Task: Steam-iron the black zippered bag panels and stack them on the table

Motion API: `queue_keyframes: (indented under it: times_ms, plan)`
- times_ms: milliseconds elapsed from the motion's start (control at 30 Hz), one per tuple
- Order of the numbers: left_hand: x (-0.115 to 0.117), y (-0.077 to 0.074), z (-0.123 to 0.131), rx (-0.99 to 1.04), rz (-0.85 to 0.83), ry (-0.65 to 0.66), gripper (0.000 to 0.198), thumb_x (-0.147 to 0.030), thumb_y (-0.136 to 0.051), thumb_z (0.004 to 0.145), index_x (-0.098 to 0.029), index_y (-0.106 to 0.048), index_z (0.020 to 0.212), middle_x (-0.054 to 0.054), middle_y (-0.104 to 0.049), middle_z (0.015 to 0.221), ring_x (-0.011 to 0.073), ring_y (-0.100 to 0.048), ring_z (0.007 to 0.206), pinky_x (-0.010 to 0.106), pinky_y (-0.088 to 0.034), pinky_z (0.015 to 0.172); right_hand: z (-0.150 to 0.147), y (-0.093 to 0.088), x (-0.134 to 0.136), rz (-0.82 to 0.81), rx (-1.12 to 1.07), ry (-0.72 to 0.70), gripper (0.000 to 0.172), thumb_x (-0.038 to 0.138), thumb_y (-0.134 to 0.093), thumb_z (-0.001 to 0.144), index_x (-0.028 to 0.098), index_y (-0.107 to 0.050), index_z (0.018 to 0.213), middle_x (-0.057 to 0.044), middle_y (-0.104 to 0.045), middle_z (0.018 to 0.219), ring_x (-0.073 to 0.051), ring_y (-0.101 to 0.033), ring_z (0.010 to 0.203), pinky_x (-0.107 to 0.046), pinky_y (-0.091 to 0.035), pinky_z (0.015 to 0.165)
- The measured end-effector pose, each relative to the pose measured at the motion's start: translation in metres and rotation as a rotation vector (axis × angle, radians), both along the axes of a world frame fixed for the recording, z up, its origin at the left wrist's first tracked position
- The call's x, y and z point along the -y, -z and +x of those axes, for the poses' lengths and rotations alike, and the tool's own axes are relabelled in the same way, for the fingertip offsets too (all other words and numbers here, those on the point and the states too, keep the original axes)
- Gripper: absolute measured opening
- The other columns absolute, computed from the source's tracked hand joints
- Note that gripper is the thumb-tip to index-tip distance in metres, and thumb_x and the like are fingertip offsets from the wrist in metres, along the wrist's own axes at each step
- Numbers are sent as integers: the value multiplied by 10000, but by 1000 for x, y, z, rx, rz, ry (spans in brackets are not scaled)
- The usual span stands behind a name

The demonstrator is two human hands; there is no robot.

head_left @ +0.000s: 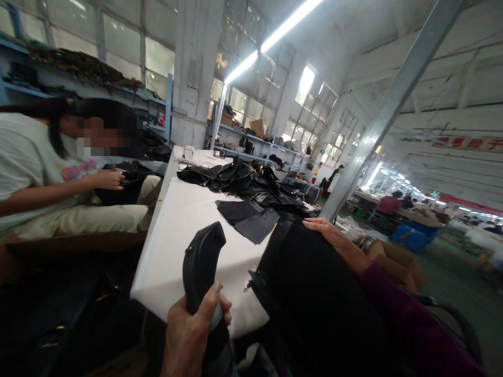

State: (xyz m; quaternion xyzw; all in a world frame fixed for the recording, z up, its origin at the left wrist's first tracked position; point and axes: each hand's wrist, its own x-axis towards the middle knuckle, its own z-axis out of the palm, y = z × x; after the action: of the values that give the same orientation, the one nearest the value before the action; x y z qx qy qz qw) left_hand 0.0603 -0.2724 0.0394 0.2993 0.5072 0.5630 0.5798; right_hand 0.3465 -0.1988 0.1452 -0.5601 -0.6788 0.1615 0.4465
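Note:
My left hand [192,327] is wrapped round the grip of a black hand-held tool with a curved, broad head [202,262]. Its head points up over the near part of the white table; what kind of tool it is I cannot tell. On the right, my right hand [330,238] grips the top edge of a large black bag piece [314,293] and holds it upright. A small metal clasp [247,285] shows on the left side of this piece. The tool's head and the bag piece are apart. Flat black panels [249,220] lie on the table between and beyond them.
A heap of black pieces with gold zips [239,178] covers the far part of the white table [168,251]. A co-worker [78,173] sits at the left, handling black material. A slanting metal post [377,131] and a cardboard box [396,264] stand at the right.

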Motion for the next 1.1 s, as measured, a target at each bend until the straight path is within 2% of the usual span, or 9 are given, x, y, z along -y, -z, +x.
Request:
queue_keyframes:
  times_ms: [167,400,533,633,733,833,900,1000,1100]
  plan:
    - [1,2,-1,-9,26,-16,423,-517,-672,615,-110,-655,727,31,-622,459,174,-539,391,261,-407,375,-4,-34,16,167,83,-72,289,362,-679,675,218,-688,925,-50,-633,1093,-269,-536,1071,-375,-439,905]
    - [2,4,-3,-25,33,-39,432,-512,-667,631,-91,-646,726,46,-617,445,182,-545,400,267,-417,389,-18,-57,-17,-36,-325,-139,293,407,-615,743,167,-656,907,-30,-656,690,-161,-570,529,-266,-456,481]
    - [3,7,-3,-23,68,-81,442,-522,-670,624,-97,-641,740,34,-608,434,185,-536,390,274,-417,383,-23,-72,-28,246,-370,-129,225,366,-612,760,173,-660,864,12,-600,618,-131,-525,507,-229,-408,467]
    - [4,8,-4,-43,69,-100,438,-546,-662,617,-109,-627,628,42,-592,413,176,-533,392,267,-426,403,-36,-74,-32,607,-157,19,217,340,-556,809,156,-672,801,21,-543,578,-130,-500,525,-226,-381,474]
    - [6,6,-2,-52,58,-123,449,-564,-657,607,-118,-614,573,52,-598,426,175,-541,400,267,-439,417,-61,-43,-35,805,205,17,247,261,-461,883,127,-658,945,-13,-591,649,-151,-552,603,-239,-420,547]
    - [6,4,1,-72,53,-152,433,-542,-651,628,-109,-636,633,52,-599,425,176,-540,396,263,-425,404,-89,20,-34,776,725,-275,315,113,-368,895,81,-565,1137,-94,-655,811,-180,-607,723,-259,-454,623]
    - [3,7,1,-85,41,-168,411,-519,-649,642,-109,-640,678,43,-594,420,178,-537,392,261,-413,394,-104,65,-33,644,992,-334,385,20,-365,840,44,-512,1195,-107,-654,786,-183,-599,668,-262,-439,580]
    - [-4,15,0,-87,5,-181,380,-487,-644,660,-113,-638,730,31,-598,436,176,-534,393,261,-406,390,-111,106,-44,411,1049,-213,407,-30,-386,784,31,-506,1168,-105,-659,775,-179,-610,639,-258,-412,545]
    - [-13,22,-2,-96,-10,-179,373,-476,-638,667,-109,-632,736,34,-605,449,173,-537,403,262,-419,402,-94,109,-76,187,966,61,265,17,-349,851,88,-565,988,-85,-655,702,-181,-619,596,-259,-386,516]
